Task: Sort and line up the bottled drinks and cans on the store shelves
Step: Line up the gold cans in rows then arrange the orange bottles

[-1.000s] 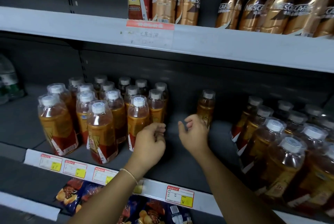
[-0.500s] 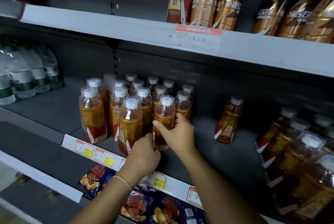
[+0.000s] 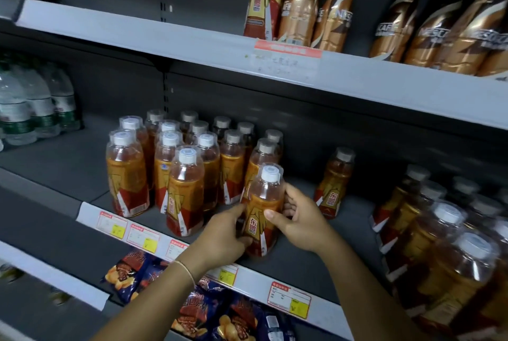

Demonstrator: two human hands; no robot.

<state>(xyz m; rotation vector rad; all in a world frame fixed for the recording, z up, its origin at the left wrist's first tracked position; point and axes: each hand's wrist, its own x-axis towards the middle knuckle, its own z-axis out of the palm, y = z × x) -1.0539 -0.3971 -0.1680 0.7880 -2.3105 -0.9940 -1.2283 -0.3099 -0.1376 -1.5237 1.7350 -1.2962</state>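
Both hands on one amber bottle (image 3: 263, 203): white cap, red-and-gold label, upright near the front edge of the middle shelf (image 3: 316, 263).

Left hand (image 3: 220, 233) grips the bottle's lower left side, fingers curled against the label. Thin bracelet (image 3: 187, 272) on that wrist. Right hand (image 3: 301, 219) grips the right side, thumb laid across the label front, other fingers wrapped round behind. The bottle sits clamped between the two palms.

Just left of the left hand is a packed cluster of bottles (image 3: 178, 170) of the same drink, several rows deep. Its front bottle stands just beside the left fingertips. Whether the held bottle touches the one behind it, I cannot tell.

Up and to the right of the right hand, a lone bottle (image 3: 334, 184) of the same kind stands apart, toward the back of the shelf. Farther right of that hand is a second crowd of amber bottles (image 3: 439, 244), close to the camera and blurred.

Above both hands, the upper shelf carries bronze coffee bottles (image 3: 412, 24). Well off to the left of the left hand are clear water bottles (image 3: 35, 104) with green labels. Under the wrists, price tags (image 3: 143, 236) run along the shelf lip, with snack bags (image 3: 192, 310) on the level below.
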